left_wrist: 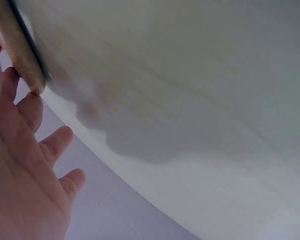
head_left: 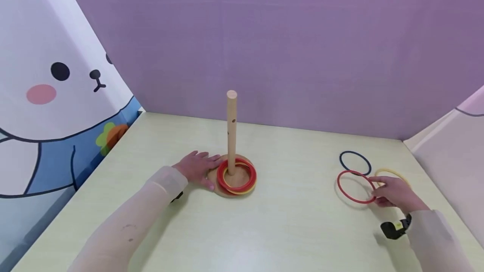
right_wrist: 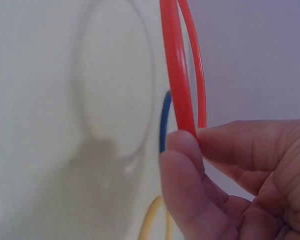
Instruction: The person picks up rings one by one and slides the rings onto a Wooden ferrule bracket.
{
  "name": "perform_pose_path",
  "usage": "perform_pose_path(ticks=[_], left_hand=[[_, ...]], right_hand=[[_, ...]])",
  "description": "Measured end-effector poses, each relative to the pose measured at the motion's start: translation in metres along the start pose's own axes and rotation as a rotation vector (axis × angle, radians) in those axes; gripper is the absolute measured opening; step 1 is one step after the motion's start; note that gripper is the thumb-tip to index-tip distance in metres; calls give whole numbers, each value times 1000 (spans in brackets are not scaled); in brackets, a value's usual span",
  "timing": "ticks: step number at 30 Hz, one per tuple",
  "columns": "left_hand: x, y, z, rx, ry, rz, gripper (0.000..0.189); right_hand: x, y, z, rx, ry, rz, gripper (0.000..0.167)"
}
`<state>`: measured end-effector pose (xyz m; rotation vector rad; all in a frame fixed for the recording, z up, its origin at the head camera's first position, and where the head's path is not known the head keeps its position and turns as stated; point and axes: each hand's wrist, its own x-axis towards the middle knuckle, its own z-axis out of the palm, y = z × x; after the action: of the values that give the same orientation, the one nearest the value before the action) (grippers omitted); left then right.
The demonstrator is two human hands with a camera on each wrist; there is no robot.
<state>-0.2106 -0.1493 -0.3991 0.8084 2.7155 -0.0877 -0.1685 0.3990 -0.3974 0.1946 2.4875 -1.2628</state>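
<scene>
On the right of the table in the head view, my right hand (head_left: pixel 395 193) pinches a thin red ring (head_left: pixel 355 201) at its near right side. The right wrist view shows thumb and fingertips on the ring (right_wrist: pixel 179 75), which is raised off the table with its shadow beside it. My left hand (head_left: pixel 196 168) rests with spread fingers against the edge of a round wooden base (head_left: pixel 216 186). From that base rises an upright wooden peg (head_left: pixel 232 129). Red and yellow rings (head_left: pixel 252 184) lie stacked around the peg's foot, overlapping, so their number cannot be told.
A dark blue ring (head_left: pixel 355 152) lies beyond the held one, and a yellow ring (head_left: pixel 393 171) lies partly behind my right hand. A purple cloth wall (head_left: pixel 287 62) borders the far edge of the pale table (head_left: pixel 287 230). A cartoon-printed panel (head_left: pixel 45 129) stands at the left.
</scene>
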Motion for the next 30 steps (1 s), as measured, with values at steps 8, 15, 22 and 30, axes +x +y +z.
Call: perform_pose_path(ticks=[8, 15, 22, 30], left_hand=[[6, 4, 0, -17, -16, -48, 92], [4, 1, 0, 20, -9, -59, 92], [2, 1, 1, 3, -17, -55, 93], [0, 1, -2, 8, -31, -67, 92]], right_hand=[[-1, -26, 5, -20, -22, -89, 54], [8, -53, 22, 5, -61, -124, 54], [14, -73, 31, -1, -103, -157, 56], [17, -100, 35, -7, -118, -184, 55]])
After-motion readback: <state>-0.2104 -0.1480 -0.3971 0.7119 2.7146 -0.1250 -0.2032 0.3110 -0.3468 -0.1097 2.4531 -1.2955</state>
